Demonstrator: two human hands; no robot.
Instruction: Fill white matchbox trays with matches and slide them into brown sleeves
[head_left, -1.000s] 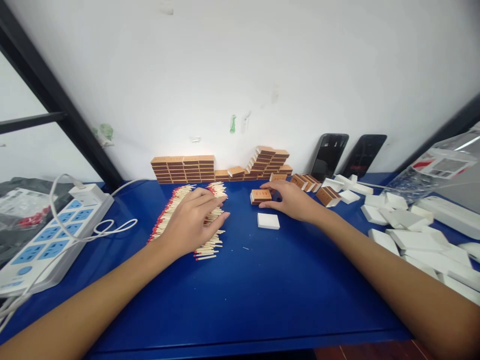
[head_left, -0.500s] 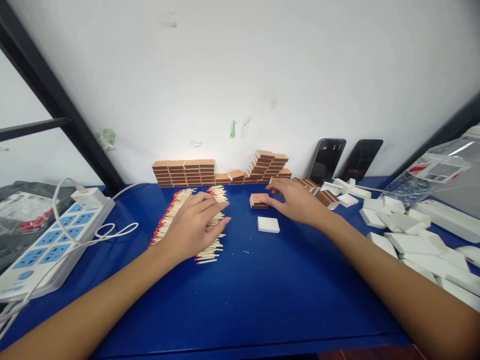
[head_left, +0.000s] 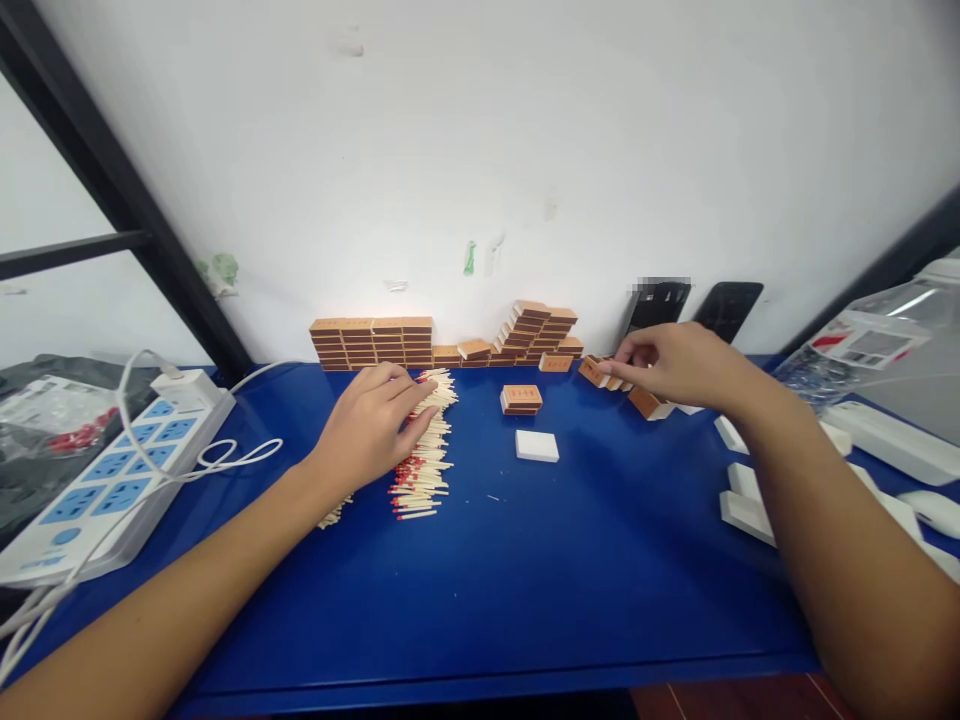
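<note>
My right hand (head_left: 675, 365) stands right of the pair of matchboxes (head_left: 520, 400), thumb and fingers at the leaning boxes (head_left: 594, 372); from my distant post I cannot tell whether they are clasping one. The leftmost leaning box, beside my thumb tip, shows its printed face, its long axis slanting from far left to near right. Left of the pair, my left hand (head_left: 367, 425), fingers loosely bent and thumb apart, spreads over the matches (head_left: 424, 485). Those beside my thumb lie crosswise, most red heads pointing left, away from the pair. A white block (head_left: 537, 446) lies just nearside of the pair.
</note>
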